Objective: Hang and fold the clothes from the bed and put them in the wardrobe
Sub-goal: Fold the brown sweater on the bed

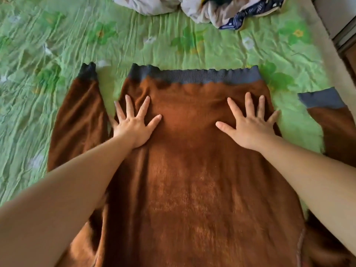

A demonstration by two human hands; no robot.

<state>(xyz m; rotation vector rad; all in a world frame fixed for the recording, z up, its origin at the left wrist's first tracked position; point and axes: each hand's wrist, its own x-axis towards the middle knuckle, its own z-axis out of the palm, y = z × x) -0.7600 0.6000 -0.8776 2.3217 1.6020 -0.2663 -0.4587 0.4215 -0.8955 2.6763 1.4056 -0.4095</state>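
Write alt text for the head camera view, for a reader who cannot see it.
A person's left hand and right hand press flat, fingers spread, on a brown sweater laid out on a green floral bedsheet. Its grey hem points away from the viewer, sleeves out to both sides. A heap of crumpled clothes lies at the far edge.

No legible text, label, brand, number or sign in view: none on brown sweater, none on green bedsheet, none on crumpled clothes pile at far edge; only flower print on bedsheet and pale print on dark blue fabric in pile
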